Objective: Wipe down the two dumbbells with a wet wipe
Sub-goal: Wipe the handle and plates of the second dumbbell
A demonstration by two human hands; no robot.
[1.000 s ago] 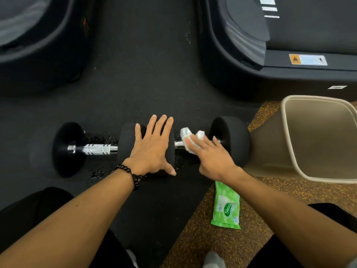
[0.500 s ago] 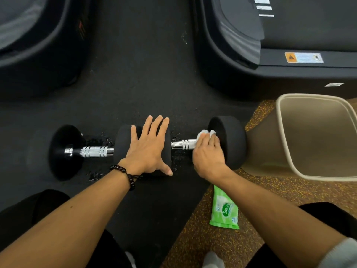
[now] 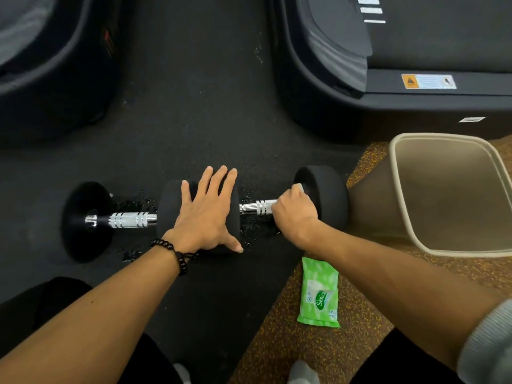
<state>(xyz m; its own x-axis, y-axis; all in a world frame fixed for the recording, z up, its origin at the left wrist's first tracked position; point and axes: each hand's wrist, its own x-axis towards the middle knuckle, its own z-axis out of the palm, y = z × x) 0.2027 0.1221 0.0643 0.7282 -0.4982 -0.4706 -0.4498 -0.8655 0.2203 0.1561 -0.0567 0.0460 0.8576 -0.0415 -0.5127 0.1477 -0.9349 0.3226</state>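
Two hands work on two dumbbells lying end to end on a black gym floor.

The left hand (image 3: 206,214) lies flat, fingers spread, on the meeting heads of the left dumbbell (image 3: 122,220) and the right dumbbell (image 3: 324,195). The right hand (image 3: 295,214) curls around the right dumbbell's chrome handle, apparently gripping a white wet wipe (image 3: 299,187), mostly hidden. A green wipes pack (image 3: 320,293) lies under the right forearm, beside a beige bin (image 3: 399,189).

Two black dumbbells lie end to end on the floor, left dumbbell (image 3: 122,220) bare, right dumbbell (image 3: 324,198) with the white wet wipe (image 3: 299,187) bunched against its chrome handle.
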